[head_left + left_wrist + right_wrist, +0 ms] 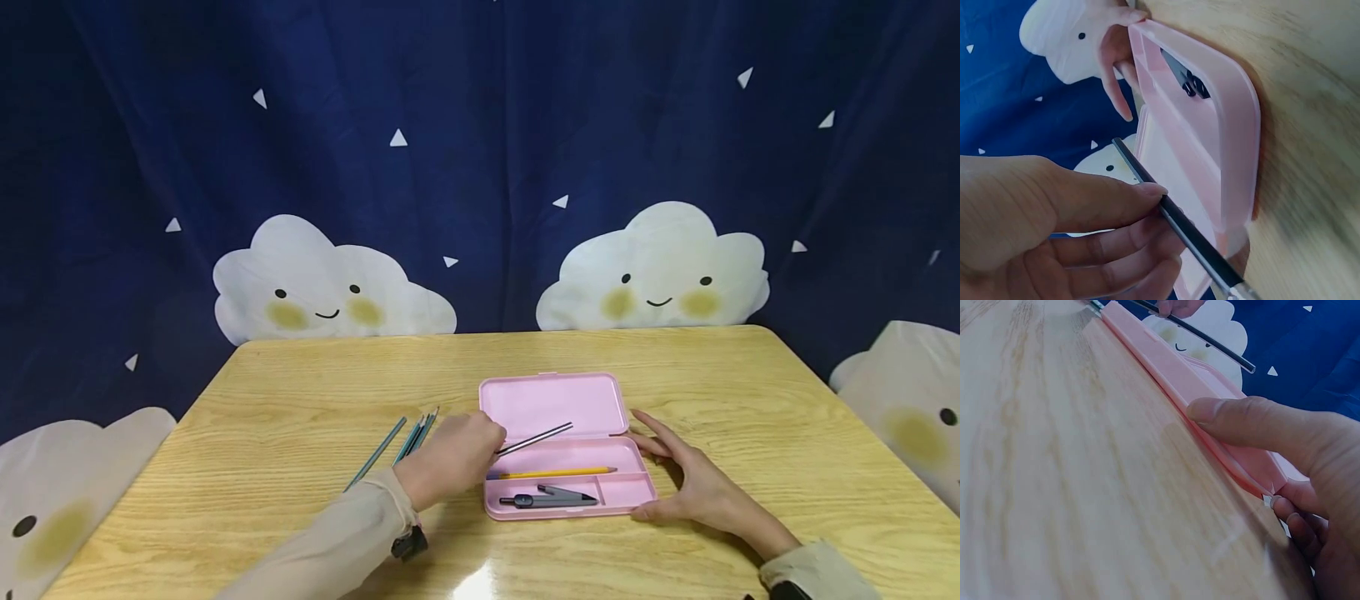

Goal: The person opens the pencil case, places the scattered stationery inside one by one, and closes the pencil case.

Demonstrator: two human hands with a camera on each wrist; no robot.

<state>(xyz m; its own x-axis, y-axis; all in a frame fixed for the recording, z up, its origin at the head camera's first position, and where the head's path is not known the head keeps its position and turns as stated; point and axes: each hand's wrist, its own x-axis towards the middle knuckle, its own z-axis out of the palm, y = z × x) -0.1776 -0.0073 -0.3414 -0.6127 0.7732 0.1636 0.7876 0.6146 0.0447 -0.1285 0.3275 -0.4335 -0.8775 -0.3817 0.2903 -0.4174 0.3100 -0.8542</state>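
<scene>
A pink pencil case lies with its lid folded back on the table. My left hand pinches a black pencil between thumb and fingers. In the head view that pencil slants above the case's rear compartment, its free end toward the lid. A yellow pencil lies lengthwise in the rear compartment. In the front compartment rests a grey drawing compass. My right hand grips the case's right end, thumb at the front corner and fingers behind; its index finger extends past the lid's corner.
Several teal pencils lie left of the case, partly hidden by my left hand, with one pencil set apart. The wooden table ends at a dark blue curtain with clouds.
</scene>
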